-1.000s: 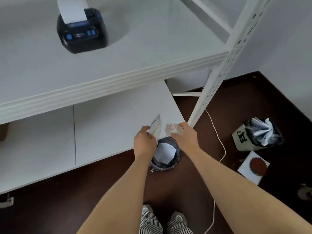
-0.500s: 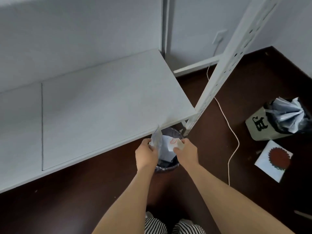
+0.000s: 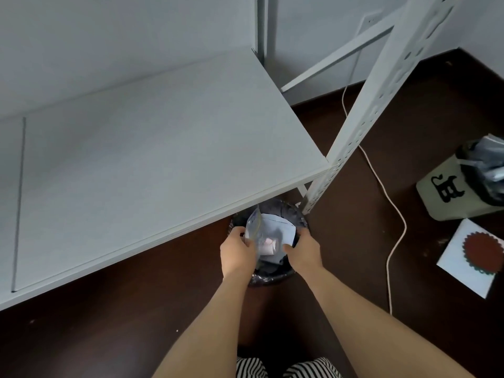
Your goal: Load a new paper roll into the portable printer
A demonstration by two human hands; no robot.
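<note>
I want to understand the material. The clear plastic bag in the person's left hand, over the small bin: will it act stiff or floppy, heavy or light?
The clear plastic bag, pinched by the left hand at one edge, is probably floppy: its thin film looks creased. It seems light, as a few fingers carry it. If dropped, it would likely drift into the lined bin rather than fall straight.

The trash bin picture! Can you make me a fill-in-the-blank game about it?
1. The left hand pinches a clear plastic ____ above the trash bin.
2. The bin stands on the floor, partly under the white ____.
3. A white ____ snakes across the dark floor to the right of the bin.
4. The card lying on the floor at the right shows a ____ circle.

Missing words: bag; shelf; cable; red
</note>
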